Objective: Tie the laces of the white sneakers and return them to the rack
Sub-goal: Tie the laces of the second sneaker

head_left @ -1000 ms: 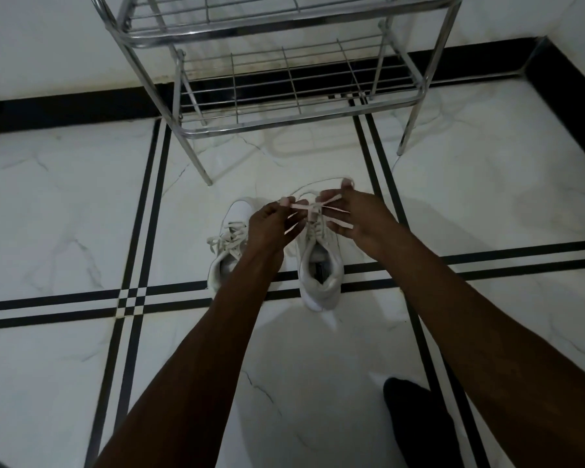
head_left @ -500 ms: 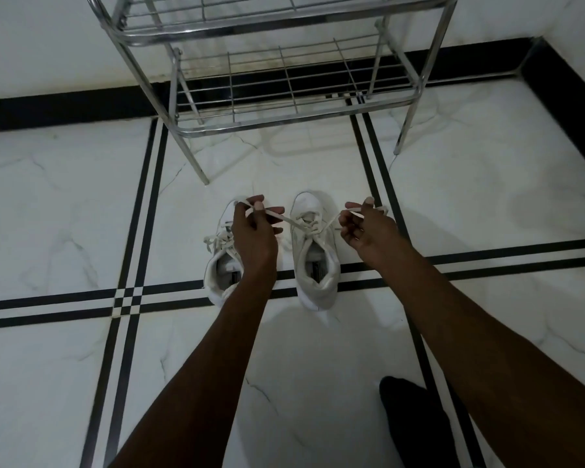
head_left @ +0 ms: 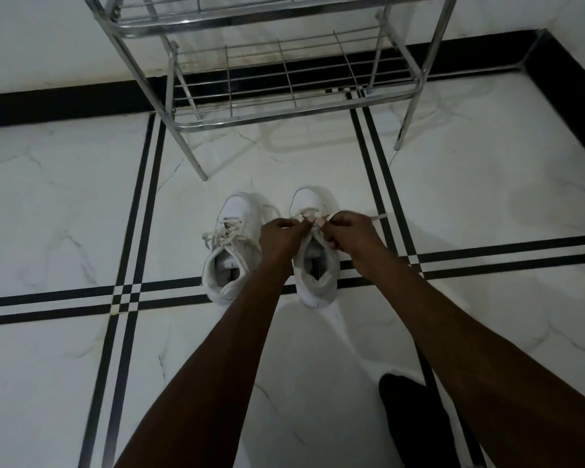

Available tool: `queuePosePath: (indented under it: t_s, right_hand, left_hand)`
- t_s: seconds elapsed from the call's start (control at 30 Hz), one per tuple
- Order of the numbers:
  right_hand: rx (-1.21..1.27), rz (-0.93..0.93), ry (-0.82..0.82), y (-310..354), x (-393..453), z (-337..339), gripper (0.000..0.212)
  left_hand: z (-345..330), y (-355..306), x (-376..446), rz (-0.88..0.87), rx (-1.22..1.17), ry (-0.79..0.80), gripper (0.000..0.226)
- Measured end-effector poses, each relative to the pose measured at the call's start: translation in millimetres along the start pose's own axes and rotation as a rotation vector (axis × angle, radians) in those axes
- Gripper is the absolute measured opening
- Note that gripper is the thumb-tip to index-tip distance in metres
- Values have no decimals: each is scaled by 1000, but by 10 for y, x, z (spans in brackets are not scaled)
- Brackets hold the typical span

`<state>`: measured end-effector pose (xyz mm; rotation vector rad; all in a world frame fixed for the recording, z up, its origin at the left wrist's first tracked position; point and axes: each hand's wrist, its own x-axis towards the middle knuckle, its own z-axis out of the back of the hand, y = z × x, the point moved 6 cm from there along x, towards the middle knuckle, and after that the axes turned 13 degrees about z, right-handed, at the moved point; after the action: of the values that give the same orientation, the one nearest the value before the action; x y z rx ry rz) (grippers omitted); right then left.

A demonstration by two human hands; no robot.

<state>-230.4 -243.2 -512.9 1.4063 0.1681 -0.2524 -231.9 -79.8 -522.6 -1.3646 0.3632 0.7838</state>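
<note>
Two white sneakers stand side by side on the marble floor, toes toward the rack. The left sneaker [head_left: 232,244] has a loose bow of laces on top. Over the right sneaker [head_left: 314,268] my left hand [head_left: 281,236] and my right hand [head_left: 352,233] sit close together, each pinching a part of its white lace [head_left: 313,219]. One lace end [head_left: 379,217] sticks out to the right of my right hand. The knot itself is hidden by my fingers.
A metal wire shoe rack [head_left: 294,79] stands just beyond the sneakers against the white wall, its lower shelf bare. A dark-socked foot [head_left: 416,420] rests on the floor at bottom right. Black stripes cross the white marble tiles.
Half a second ago my hands were spread apart, pulling the lace ends outward. They have now come together over the right sneaker's tongue.
</note>
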Motion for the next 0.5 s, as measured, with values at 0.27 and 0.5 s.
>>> queuePosePath:
  t_s: [0.27, 0.5]
  right_hand:
    - [-22, 10, -144, -109, 24, 78, 17]
    - [151, -90, -267, -252, -45, 88, 19]
  left_hand:
    - [89, 0, -73, -105, 165, -189, 27]
    - [98, 149, -107, -91, 22, -265, 3]
